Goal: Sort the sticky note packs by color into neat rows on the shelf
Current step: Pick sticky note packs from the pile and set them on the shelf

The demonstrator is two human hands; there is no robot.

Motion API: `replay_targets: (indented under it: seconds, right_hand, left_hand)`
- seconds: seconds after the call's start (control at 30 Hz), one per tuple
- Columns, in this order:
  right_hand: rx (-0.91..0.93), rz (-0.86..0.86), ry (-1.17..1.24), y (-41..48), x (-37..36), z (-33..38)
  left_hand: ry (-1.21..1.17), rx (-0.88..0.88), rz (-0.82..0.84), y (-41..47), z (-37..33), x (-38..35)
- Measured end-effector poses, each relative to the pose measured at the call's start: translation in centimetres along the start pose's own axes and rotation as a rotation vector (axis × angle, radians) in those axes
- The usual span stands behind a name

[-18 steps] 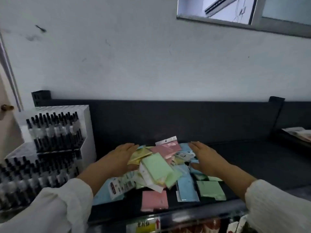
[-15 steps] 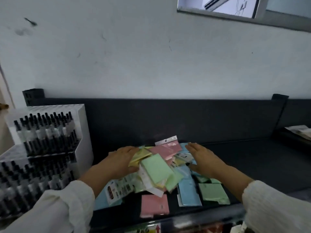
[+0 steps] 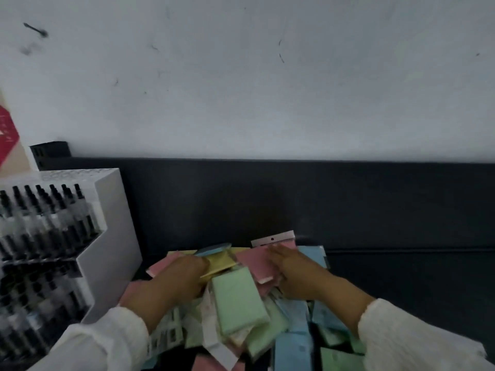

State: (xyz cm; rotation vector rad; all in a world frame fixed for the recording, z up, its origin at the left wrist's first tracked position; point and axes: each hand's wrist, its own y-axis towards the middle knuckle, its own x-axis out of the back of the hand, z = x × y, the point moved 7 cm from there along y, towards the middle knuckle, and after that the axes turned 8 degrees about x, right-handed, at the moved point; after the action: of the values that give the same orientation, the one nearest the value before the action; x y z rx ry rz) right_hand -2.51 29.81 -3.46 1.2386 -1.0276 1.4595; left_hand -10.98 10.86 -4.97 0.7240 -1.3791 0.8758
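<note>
The left hand (image 3: 171,279) lies on the heap of sticky note packs (image 3: 241,303), fingers bent down beside a yellow pack (image 3: 219,262); blur hides whether it grips. The right hand (image 3: 297,277) presses flat on a pink pack (image 3: 254,261). Half a second ago the hands flanked the heap; now they are on top of it. The colours lie mixed on the dark shelf (image 3: 401,279), so sorting has barely begun. A pen rack (image 3: 53,236) stands to the left.
</note>
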Motion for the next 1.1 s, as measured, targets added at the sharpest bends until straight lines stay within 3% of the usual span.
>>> replay_targets:
  seconds: [0.37,0.57,0.67,0.93,1.1]
  right_hand:
    - [0.192,-0.195,0.045,2.0,-0.7,-1.8]
    - [0.179,-0.189,0.144,2.2,-1.2,-2.1]
    - [0.141,-0.231,0.337,1.5,-0.2,-2.6]
    - [-0.073,-0.513,0.714,-2.9,3.5,-6.6]
    - [-0.128,-0.656,0.851,-6.4,4.8,-8.1]
  left_hand:
    - [-0.145,0.134,-0.043,1.1,-0.1,1.0]
    - [-0.249,0.137,0.029,1.1,0.2,1.3]
    - [-0.216,0.095,0.031,0.7,0.7,1.6]
    - [-0.465,0.152,-0.566,-3.2,0.7,7.4]
    - [-0.566,0.055,-0.636,-3.6,-3.5,9.9]
